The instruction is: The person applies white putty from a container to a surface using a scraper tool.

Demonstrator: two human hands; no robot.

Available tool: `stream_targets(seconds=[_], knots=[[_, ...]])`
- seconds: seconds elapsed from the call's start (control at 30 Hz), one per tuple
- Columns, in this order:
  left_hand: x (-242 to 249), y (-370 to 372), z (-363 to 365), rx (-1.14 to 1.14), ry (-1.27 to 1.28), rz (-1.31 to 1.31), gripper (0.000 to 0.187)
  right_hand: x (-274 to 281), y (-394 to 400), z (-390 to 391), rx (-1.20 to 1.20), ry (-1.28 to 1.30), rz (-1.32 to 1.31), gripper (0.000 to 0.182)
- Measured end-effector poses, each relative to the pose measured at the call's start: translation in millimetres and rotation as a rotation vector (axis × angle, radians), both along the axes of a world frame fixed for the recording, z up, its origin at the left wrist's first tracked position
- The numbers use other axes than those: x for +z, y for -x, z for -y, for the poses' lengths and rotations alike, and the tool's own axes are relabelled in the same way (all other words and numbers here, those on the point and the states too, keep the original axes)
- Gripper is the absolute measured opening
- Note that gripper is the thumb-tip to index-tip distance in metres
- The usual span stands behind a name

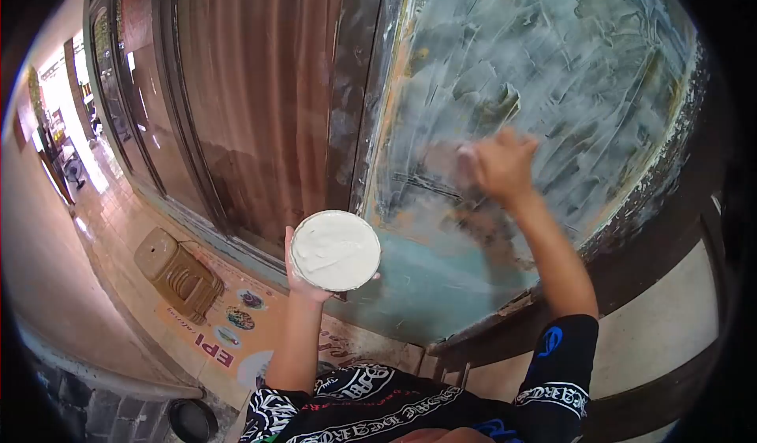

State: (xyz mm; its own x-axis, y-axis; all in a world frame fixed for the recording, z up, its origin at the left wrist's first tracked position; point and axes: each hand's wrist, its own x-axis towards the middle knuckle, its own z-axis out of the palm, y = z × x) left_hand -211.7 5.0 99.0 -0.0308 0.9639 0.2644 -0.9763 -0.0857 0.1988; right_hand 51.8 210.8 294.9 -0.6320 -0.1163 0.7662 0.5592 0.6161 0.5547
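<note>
My left hand is wrapped round the underside of a round tub of white putty, its fingertips showing at both sides of the rim. The paste fills the tub almost to the brim, with a ridge across its surface. Higher up and to the right, my right hand is closed in front of a wall panel coated in streaky grey-white smears. Something at its left side is smeared by motion, so I cannot make out what the fingers hold. Bare blue-green paint shows on the panel's lower part.
Left of the panel stands a dark-framed window with a brown curtain behind. A brown plastic stool sits on an orange printed banner on the floor. A black round container is at the lower left. Dark wooden framing borders the panel's right.
</note>
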Motion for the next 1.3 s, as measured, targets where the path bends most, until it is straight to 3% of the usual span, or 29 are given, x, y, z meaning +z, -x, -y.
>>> stream_targets(seconds=[0.03,0.07,0.13,0.2,0.27,0.33,0.37,0.43,0.5,0.57,0.6,0.67,0.77,0.87,0.93,0.97,1.07,1.13,1.2,1.27,1.3], knots=[[-2.0,1.0,-2.3,0.014,0.020,-0.009,0.088,-36.4,4.2,2.4,-0.130,0.144,0.182,0.020],[-2.5,1.7,-3.6,0.026,0.041,-0.020,0.088,-68.8,9.1,-6.1,0.001,0.043,0.208,0.021],[4.8,-1.4,-1.9,-0.055,-0.115,-0.040,0.088,-79.3,10.3,-15.3,-0.008,-0.011,0.280,0.023],[3.6,-1.0,-6.9,-0.015,-0.005,-0.030,0.087,-58.1,8.2,-37.7,-0.107,-0.071,0.214,0.023],[6.0,-1.9,-10.1,0.021,0.063,-0.026,0.087,3.9,8.4,-30.8,-0.165,-0.093,-0.030,0.023],[14.5,-5.0,-7.4,-0.100,-0.117,-0.055,0.087,55.0,-4.7,-12.2,-0.197,-0.037,-0.185,0.022],[4.0,-2.9,-11.5,0.015,0.085,-0.014,0.087,60.4,-7.0,-4.4,-0.201,-0.033,-0.185,0.022],[4.3,-2.4,-8.1,-0.008,0.050,-0.026,0.087,61.1,-7.2,8.8,-0.139,-0.035,-0.225,0.022],[8.8,-1.8,-1.0,-0.061,-0.086,-0.078,0.087,16.0,5.3,6.1,-0.042,-0.035,-0.072,0.023],[1.4,1.6,0.0,-0.054,-0.077,-0.051,0.088,-49.3,16.8,2.8,-0.113,0.072,0.210,0.023],[-0.4,3.2,0.3,-0.054,-0.070,-0.030,0.089,-81.9,19.4,-13.0,0.055,0.007,0.260,0.024],[7.4,0.9,2.0,-0.089,-0.113,-0.052,0.090,-95.7,25.3,-18.4,0.039,0.034,0.348,0.024],[-0.1,3.3,-2.8,0.011,0.035,-0.030,0.088,-54.8,38.3,-43.9,-0.043,-0.048,0.218,0.027],[0.7,2.8,-0.1,-0.008,-0.027,-0.020,0.087,37.2,43.2,-29.0,-0.177,-0.097,-0.102,0.029],[4.1,2.9,6.4,-0.038,-0.093,-0.057,0.086,65.8,36.3,-17.4,-0.080,-0.078,-0.222,0.029],[-0.1,5.7,8.2,-0.004,-0.051,-0.043,0.086,65.1,36.2,-10.1,-0.149,-0.091,-0.215,0.027],[-5.5,12.4,15.8,0.037,-0.020,-0.001,0.087,7.7,52.6,-2.3,-0.034,-0.211,-0.045,0.026],[-2.7,15.2,20.1,0.021,-0.015,0.096,0.087,-62.0,57.7,-2.2,0.038,0.106,0.227,0.025],[-3.9,18.0,21.1,0.053,0.023,0.123,0.090,-119.7,58.9,-11.0,0.063,0.045,0.419,0.024],[11.0,14.6,24.2,-0.082,-0.188,0.078,0.093,-128.9,59.3,-31.7,0.047,0.015,0.406,0.024],[8.4,14.1,23.2,-0.016,-0.048,0.180,0.085,-125.7,59.6,-41.4,0.030,-0.012,0.398,0.024]])
